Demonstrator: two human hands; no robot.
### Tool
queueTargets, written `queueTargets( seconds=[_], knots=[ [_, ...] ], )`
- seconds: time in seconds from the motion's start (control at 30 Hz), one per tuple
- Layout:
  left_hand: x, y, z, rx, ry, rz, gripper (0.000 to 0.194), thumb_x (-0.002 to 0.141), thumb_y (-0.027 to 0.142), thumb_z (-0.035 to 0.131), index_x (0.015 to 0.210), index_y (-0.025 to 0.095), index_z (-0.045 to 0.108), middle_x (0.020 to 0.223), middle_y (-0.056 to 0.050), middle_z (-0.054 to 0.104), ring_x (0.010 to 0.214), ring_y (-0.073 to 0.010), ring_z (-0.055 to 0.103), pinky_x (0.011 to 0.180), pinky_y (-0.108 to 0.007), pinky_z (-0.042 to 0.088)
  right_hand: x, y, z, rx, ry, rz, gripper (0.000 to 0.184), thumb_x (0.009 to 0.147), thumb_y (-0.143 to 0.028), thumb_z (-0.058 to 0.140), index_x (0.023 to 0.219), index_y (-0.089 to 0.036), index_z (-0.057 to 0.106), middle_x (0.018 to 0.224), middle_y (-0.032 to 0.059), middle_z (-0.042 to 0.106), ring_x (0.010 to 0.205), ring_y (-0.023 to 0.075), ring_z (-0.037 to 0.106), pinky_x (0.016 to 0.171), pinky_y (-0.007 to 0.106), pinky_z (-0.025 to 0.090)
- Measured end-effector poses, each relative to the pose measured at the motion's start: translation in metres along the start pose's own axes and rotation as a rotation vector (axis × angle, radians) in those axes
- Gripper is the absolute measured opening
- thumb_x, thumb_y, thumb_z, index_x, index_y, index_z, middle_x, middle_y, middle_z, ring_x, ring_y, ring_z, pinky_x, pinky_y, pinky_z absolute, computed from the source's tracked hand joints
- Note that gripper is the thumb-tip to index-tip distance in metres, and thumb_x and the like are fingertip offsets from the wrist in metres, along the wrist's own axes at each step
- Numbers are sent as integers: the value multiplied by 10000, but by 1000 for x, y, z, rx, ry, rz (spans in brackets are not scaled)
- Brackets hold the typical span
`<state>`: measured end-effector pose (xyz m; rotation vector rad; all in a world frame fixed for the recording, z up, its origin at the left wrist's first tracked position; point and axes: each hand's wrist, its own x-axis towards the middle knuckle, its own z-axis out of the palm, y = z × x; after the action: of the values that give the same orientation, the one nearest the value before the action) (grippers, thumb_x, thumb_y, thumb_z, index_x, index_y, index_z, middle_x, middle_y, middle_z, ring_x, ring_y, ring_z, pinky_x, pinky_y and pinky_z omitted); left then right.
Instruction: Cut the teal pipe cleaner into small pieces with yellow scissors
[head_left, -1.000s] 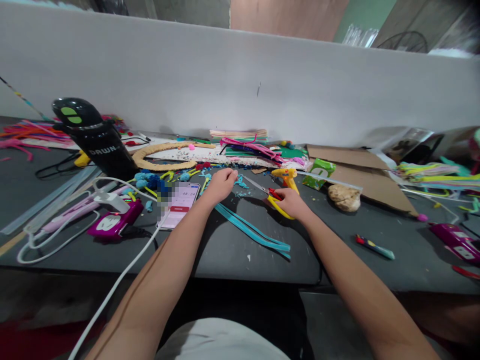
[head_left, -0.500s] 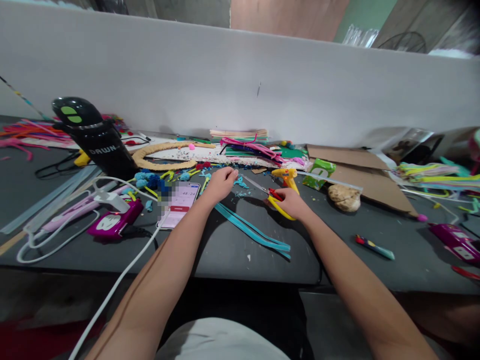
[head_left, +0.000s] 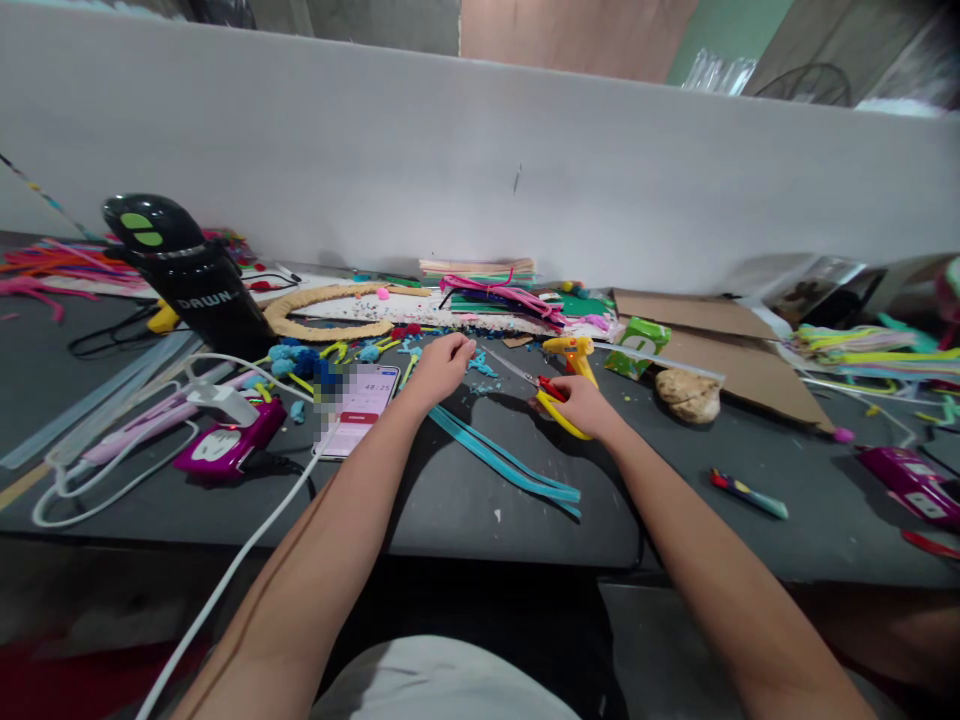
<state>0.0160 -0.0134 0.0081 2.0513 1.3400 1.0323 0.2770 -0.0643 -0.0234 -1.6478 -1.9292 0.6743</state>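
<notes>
My right hand (head_left: 583,405) is closed round the yellow and red handles of a pair of scissors (head_left: 564,418). The blades point left and away from me, towards the fingertips of the other hand. My left hand (head_left: 444,366) is closed in a pinch near the blade tips; whatever sits between its fingers is too small to make out. Light-blue fuzzy clippings (head_left: 482,366) lie on the table beside the blades. Several turquoise pipe cleaners (head_left: 510,465) stretch across the table between my forearms.
A yellow glue gun (head_left: 574,350) stands just behind my right hand. Left of my left forearm lie a phone (head_left: 367,400) and a purple power strip (head_left: 229,440), with a white cable crossing the arm. A black tumbler (head_left: 202,290) rises behind them. On the right are a stone-like lump (head_left: 688,396) and a cutter (head_left: 748,494).
Both hands and the scissors are practically where they were. The phone's timer has advanced by one second.
</notes>
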Motion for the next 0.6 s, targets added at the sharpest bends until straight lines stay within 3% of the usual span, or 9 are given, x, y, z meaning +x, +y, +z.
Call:
queueTargets(
  seconds=[0.6],
  knots=[
    [-1,0,0,-36,-3,-12,300,887,389,446,699,180,553,671,-17,618,616,-142,497,605,-272,359,-1,-7,-3,-61,-13,-9,460,677,-599,632,573,-177,480,567,-28,354,573,106,305,506,253,237]
  ],
)
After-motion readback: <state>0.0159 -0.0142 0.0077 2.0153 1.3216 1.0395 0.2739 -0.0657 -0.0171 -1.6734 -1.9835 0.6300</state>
